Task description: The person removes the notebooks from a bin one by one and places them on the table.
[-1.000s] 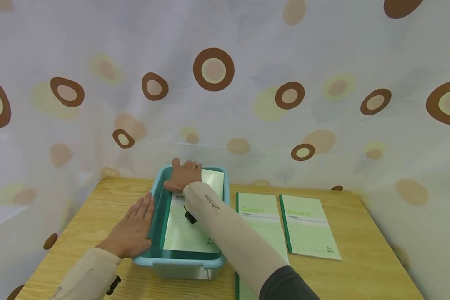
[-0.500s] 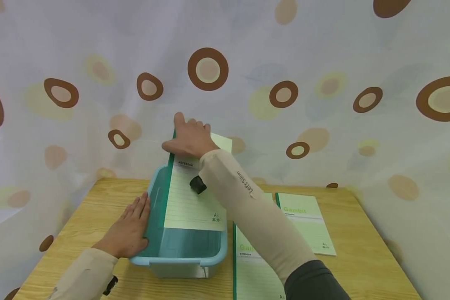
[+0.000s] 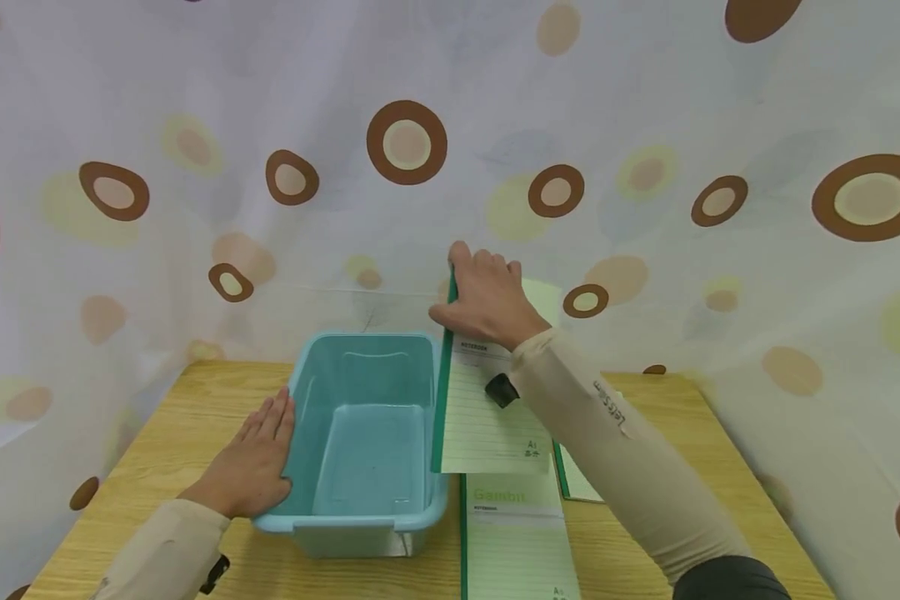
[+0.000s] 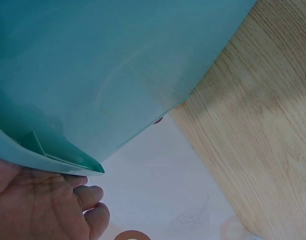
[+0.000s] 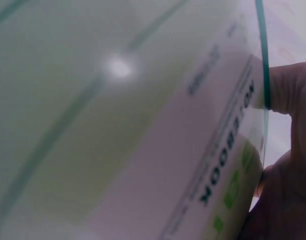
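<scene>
A light green notebook (image 3: 487, 417) with a dark green spine hangs from my right hand (image 3: 487, 300), which grips it near its top edge. It is held up beside the right rim of a blue plastic bin (image 3: 367, 458), above other notebooks. In the right wrist view the cover of that notebook (image 5: 143, 150) fills most of the frame, and the hand (image 5: 288, 150) is at its edge. My left hand (image 3: 251, 458) lies along the bin's left rim with fingers straight. The left wrist view has this hand (image 4: 43, 205) against the rim of the bin (image 4: 118, 65).
Below the held notebook, another notebook (image 3: 521, 542) lies on the wooden table (image 3: 637, 550). A further notebook (image 3: 579, 475) is partly hidden behind the right forearm. A patterned sheet (image 3: 450, 67) rises behind the table.
My right hand has lifted the notebook out of the bin and carried it right. The bin's bare bottom now shows. My left hand has stayed at the rim.
</scene>
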`<action>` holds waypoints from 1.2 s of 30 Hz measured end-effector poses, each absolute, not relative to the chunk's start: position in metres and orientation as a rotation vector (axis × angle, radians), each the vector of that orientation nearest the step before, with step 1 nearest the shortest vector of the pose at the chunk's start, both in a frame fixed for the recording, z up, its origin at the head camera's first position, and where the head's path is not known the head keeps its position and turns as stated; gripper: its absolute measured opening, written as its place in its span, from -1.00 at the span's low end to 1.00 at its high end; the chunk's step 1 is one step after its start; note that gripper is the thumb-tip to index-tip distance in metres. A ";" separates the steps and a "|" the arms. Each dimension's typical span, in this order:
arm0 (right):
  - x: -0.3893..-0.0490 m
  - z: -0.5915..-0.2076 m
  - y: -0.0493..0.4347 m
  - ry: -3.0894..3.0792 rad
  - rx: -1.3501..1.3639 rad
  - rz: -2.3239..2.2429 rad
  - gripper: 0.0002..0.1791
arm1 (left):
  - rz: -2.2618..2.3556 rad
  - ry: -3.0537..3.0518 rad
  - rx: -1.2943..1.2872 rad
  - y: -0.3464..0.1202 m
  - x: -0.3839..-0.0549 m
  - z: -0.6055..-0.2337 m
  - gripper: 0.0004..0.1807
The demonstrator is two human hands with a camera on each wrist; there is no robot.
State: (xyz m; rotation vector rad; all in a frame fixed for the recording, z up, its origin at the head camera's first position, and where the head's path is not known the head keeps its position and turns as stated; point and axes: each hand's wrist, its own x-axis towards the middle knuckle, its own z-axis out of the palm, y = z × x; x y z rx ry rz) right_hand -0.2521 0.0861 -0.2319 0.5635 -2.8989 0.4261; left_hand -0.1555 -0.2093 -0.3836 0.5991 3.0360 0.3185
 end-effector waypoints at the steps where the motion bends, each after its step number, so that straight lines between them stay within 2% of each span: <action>1: -0.251 -0.238 0.095 -2.898 0.556 0.419 -0.60 | 0.322 3.034 0.599 -0.209 -0.156 -0.384 -0.08; 12: -0.240 -0.337 0.196 -2.940 0.486 0.345 -0.59 | 0.329 3.023 0.609 -0.210 -0.158 -0.384 -0.05; 18: -0.235 -0.389 0.235 -2.977 0.487 0.357 -0.59 | 0.328 3.020 0.593 -0.210 -0.158 -0.385 -0.05; 27: -0.225 -0.446 0.270 -2.995 0.517 0.351 -0.59 | 0.339 3.015 0.610 -0.210 -0.159 -0.387 -0.06; 36: -0.218 -0.482 0.280 -3.075 0.514 0.404 -0.56 | 0.329 3.008 0.607 -0.210 -0.158 -0.386 -0.05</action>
